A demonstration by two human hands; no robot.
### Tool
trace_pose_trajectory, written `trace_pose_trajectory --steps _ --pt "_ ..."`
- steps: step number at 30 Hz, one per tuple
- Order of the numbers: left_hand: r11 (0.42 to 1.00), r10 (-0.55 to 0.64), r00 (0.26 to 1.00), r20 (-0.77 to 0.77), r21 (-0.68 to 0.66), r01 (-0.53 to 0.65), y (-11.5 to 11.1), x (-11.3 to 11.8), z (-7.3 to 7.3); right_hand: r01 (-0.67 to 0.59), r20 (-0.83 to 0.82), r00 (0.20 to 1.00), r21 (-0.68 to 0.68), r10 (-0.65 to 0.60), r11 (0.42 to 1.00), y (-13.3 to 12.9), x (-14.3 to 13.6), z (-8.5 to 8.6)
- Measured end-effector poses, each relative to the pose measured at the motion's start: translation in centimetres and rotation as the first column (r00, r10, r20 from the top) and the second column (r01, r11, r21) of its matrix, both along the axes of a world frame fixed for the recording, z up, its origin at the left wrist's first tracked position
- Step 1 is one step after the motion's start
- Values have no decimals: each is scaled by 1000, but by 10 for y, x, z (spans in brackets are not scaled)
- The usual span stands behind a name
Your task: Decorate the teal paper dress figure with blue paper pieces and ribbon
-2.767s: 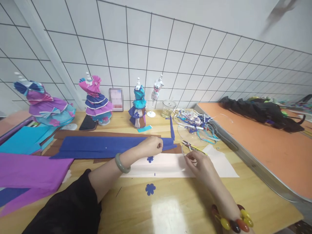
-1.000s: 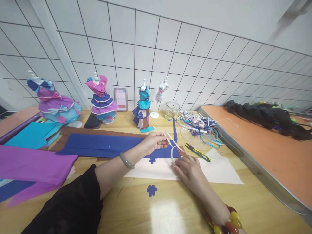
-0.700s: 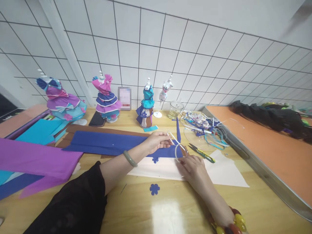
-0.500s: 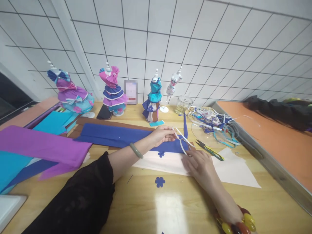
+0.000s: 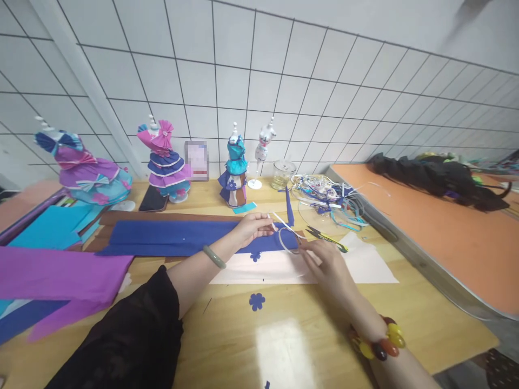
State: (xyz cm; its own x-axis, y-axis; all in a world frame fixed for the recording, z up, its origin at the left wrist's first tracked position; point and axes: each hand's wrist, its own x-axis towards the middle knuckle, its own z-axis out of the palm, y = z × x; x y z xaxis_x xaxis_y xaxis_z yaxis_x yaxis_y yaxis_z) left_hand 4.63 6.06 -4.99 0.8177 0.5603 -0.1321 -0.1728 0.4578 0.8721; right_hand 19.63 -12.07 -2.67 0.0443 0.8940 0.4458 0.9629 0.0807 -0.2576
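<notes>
Above the dark blue cloth [image 5: 162,236], my left hand [image 5: 255,229] pinches one end of a thin white strip [image 5: 285,222]. My right hand [image 5: 324,260] is closed on the same looped strip near its other side, over the pale pink cloth [image 5: 352,267]. The strip curls in a loop between the two hands. One blue flower cutout [image 5: 255,256] lies on the pink cloth edge, and another flower [image 5: 257,301] rests on the wooden table [image 5: 227,346]. Yellow-and-black snips [image 5: 326,238] lie just beyond my right hand.
Four small dress forms stand at the back, including a teal-dressed one [image 5: 236,173]. A glass cup [image 5: 283,174] and a tangle of ribbons [image 5: 324,194] sit to their right. Purple cloth [image 5: 65,273] covers the left side; an orange surface [image 5: 425,227] is on the right.
The view has turned to the right, so the scene sits further left in the picture. Both hands stay on the strip in nearly the same pose.
</notes>
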Motion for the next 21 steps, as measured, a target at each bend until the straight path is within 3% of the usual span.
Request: trace_pose_trajectory --steps 3,6,10,13,17,21 --pt "1000 1 1000 -21 -11 -1 1 0 1 222 107 971 -58 -215 973 -2 35 2" --pt "1000 -12 1000 -15 -29 12 1 0 0 280 266 934 -140 -237 950 -3 61 -2" --pt "1000 -10 1000 6 -28 11 1 1 -1 218 331 931 -161 -156 963 -1 75 -18" --pt "999 -7 1000 -18 -42 6 1 2 -1 207 340 927 -117 -157 971 3 73 -19" --pt "999 -20 999 -25 -49 18 1 2 0 66 233 971 -42 -55 997 23 45 7" --pt "999 -27 1000 -4 -34 27 1 2 0 -160 7 987 -46 161 986 54 6 30"
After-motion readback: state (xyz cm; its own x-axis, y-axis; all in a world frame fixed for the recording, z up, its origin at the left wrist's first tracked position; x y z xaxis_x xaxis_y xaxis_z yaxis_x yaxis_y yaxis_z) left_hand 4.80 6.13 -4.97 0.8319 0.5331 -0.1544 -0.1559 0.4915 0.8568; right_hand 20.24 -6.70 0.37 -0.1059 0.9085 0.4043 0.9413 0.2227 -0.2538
